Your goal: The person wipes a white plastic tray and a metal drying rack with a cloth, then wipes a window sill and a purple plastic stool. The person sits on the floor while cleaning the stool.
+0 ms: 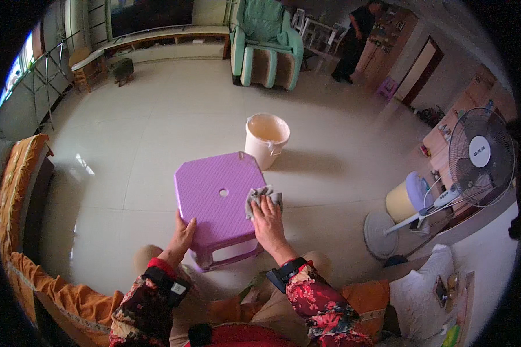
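Note:
A purple plastic stool (217, 182) with a textured seat and a small round hole is tilted in front of me. My left hand (181, 236) grips its left edge near the front corner, thumb on top of the seat. Under my right hand (268, 221), a crumpled grey cloth (256, 200) is pressed against the right edge of the seat. Just beyond the stool stands a pale plastic bucket (262, 149) on the tiled floor; its contents cannot be made out.
A standing fan (479, 152) and a lidded bin (401, 201) are at right. A green massage chair (267, 47) stands ahead, with a person (356, 39) behind it to the right. An orange-covered seat (19, 182) lies left. A folding metal rack (47, 73) stands further back.

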`<state>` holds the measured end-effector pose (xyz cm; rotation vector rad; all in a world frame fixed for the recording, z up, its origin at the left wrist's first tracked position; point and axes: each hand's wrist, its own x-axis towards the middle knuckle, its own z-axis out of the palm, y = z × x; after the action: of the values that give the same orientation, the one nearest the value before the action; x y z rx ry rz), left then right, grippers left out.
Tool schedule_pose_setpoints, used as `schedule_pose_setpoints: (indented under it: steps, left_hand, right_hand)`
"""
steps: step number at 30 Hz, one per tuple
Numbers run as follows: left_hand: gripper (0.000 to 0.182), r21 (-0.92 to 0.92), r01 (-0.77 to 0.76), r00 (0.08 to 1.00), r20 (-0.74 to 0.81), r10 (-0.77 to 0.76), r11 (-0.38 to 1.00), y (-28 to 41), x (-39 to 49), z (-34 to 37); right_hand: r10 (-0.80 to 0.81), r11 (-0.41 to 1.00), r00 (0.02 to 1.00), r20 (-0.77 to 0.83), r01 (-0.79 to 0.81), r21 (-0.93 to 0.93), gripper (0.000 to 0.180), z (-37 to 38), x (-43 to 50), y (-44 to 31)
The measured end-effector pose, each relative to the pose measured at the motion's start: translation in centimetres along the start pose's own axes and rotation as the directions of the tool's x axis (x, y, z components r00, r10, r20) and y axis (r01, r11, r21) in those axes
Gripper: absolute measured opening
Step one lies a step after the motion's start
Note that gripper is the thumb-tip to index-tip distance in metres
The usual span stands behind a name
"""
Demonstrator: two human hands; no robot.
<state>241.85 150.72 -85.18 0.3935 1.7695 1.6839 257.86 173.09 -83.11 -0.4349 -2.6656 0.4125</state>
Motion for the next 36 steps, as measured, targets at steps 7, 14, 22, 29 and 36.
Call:
schedule_pose_setpoints:
  steps: [7,14,22,29,36]
  left_hand:
    - [0.067,0.456,-0.325,0.934,0.295,0.203,0.828,2.5,-1.8,-1.7]
    - [0.076,0.309,0.039,0.998,-0.054,-0.023,0.95,2.0,0.8,0.1]
    - [0.066,0.017,-0.009,0.973,-0.228,0.012,1.0,0.6,1.4,1.6]
    - [0.071,0.028,-0.03,0.966,-0.254,0.036,0.999,0.1,1.6,1.5]
    - [0.065,-0.126,0.045,0.946,-0.312,-0.083,0.991,-0.1,0.4,1.2]
  right_hand:
    - [-0.248,0.951,0.967,0.066,0.23,0.208,0.052,1.9,-1.9,-12.5]
    - [-0.215,0.976,0.972,0.097,0.216,0.001,0.045,0.2,-1.7,-7.1]
    - [0.235,0.963,0.967,-0.096,-0.218,0.156,0.041,-0.1,0.8,2.5]
    - [0.597,0.717,0.802,0.015,-0.541,0.44,0.038,3.6,-0.6,4.6]
    - [0.645,0.695,0.748,-0.155,-0.491,0.525,0.059,4.3,-5.1,-2.0]
